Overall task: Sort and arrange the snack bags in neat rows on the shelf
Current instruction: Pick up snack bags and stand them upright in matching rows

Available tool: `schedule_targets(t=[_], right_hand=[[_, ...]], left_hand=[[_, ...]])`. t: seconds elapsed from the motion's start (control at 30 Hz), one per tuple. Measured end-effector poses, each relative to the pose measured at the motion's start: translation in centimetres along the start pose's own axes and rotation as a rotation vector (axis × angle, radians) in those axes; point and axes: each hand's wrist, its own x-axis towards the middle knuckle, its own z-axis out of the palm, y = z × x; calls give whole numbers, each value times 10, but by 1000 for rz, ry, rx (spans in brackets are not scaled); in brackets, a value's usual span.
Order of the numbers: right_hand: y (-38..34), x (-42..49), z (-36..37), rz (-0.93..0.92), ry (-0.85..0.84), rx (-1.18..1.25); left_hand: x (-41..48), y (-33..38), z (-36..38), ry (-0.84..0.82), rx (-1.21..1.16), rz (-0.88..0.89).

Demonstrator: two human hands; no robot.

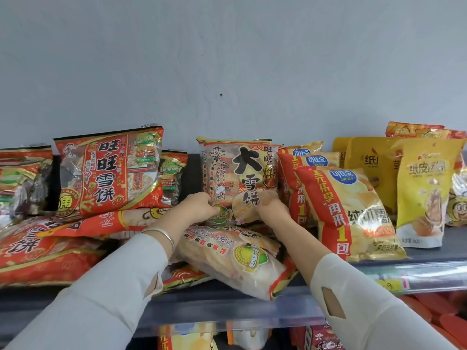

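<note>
A yellow rice-cracker bag (pixel 240 173) stands upright at the middle of the shelf (pixel 227 299). My left hand (pixel 199 207) grips its lower left corner and my right hand (pixel 271 205) grips its lower right edge. Below it a similar clear-fronted bag (pixel 235 258) lies flat, sticking out over the shelf's front edge. To the left, a red snow-cracker bag (pixel 111 170) leans upright above several red bags (pixel 45 251) lying flat. On the right stand red-and-yellow chip bags (pixel 346 213) in a row.
Yellow nut bags (pixel 424 195) stand at the far right, with more snack packs behind them. A grey wall rises behind the shelf. A price-tag strip (pixel 409 276) runs along the front edge. More snack packs (pixel 321 339) show on the shelf below.
</note>
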Motion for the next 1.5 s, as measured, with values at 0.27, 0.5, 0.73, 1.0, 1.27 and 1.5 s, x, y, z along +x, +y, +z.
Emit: schedule_targets(t=[0.27,0.5,0.73,1.0,1.27,1.5], right_hand=[[-2,-50,-3,-51,-360,-165],[-2,-68,7,-1,-344,-132],[7,-77,11,8,-240,-171],[5,-82,8,29,-236,-194],[8,-80,-7,2,-310,41],[14,-82,-24,-16,-361,409]], left_hand=[[-40,-4,4,37,29,109],[-75,-23,8,-9,-29,199],[-106,-39,24,362,32,208],[-132,-54,17,281,-8,-121],[-138,-20,25,338,-434,-194],[-156,25,20,750,-432,-29]])
